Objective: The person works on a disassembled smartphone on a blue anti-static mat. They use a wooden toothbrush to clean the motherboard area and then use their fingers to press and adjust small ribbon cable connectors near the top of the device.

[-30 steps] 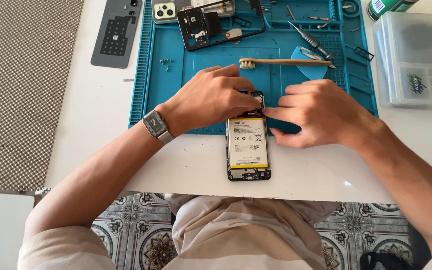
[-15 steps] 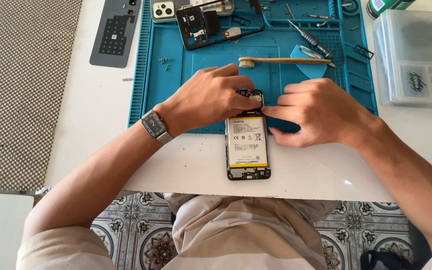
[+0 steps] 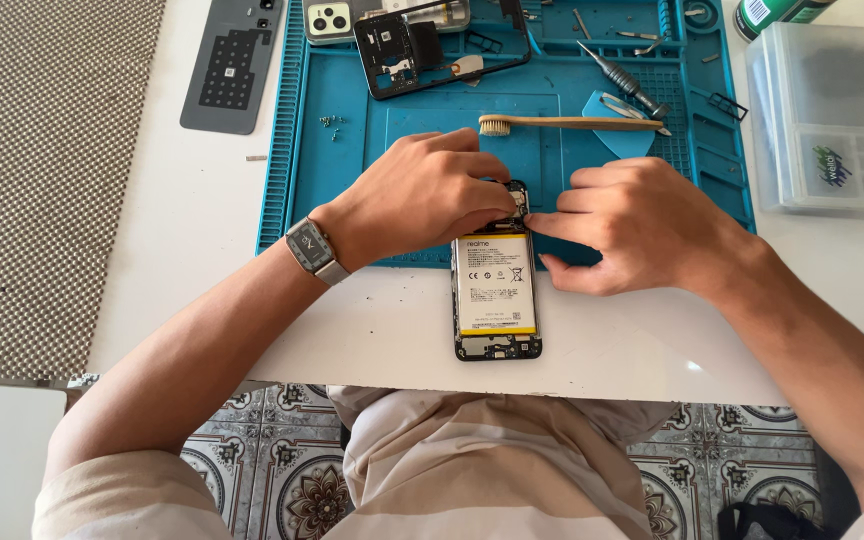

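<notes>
Opened smartphone [image 3: 495,290] flat on the white table [image 3: 202,230], back cover off, pale battery with yellow edges facing up, top end overlapping the near rim of the blue repair mat [image 3: 352,200], bottom end close to the table's near edge. Left hand [image 3: 422,195] curled over the phone's upper left corner, fingertips pressed down on the top section beside the battery, wristwatch [image 3: 310,250] with a grey band on that wrist. Right hand [image 3: 642,225] coming in from the right, index finger and thumb drawn together at the same upper corner, touching the phone next to the left fingertips; whether anything small sits pinched between them, impossible to tell. Both hands close together, nearly touching over the phone's top end. Farther back on the mat: a wooden-handled brush [image 3: 572,123] lying crosswise, a screwdriver [image 3: 620,78] at an angle, a blue pick [image 3: 617,125], a black phone frame [image 3: 437,45] and tiny screws [image 3: 330,124]. Grey back cover [image 3: 227,65] left of the mat; clear plastic box [image 3: 832,115] on the right.
</notes>
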